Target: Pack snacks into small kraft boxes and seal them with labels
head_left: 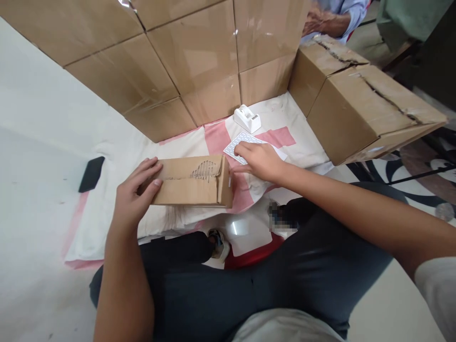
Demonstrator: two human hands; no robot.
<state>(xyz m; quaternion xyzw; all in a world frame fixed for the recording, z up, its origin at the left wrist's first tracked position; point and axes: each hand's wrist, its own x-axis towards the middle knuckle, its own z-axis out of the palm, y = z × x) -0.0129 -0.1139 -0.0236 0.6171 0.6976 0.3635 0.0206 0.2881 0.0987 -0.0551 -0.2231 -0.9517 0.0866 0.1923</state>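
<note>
A small brown cardboard box with a torn top lies on a white and pink cloth in front of my crossed legs. My left hand grips the box's left end, fingers wrapped over its top. My right hand rests to the right of the box on a white sheet of small stickers, fingers curled and pressed together at the sheet. Whether a sticker is pinched in them is hidden.
A white tape dispenser stands behind the sticker sheet. Large taped cartons form a wall at the back, and two more cartons stand at the right. A black phone lies at the left. Another person's hand shows at top right.
</note>
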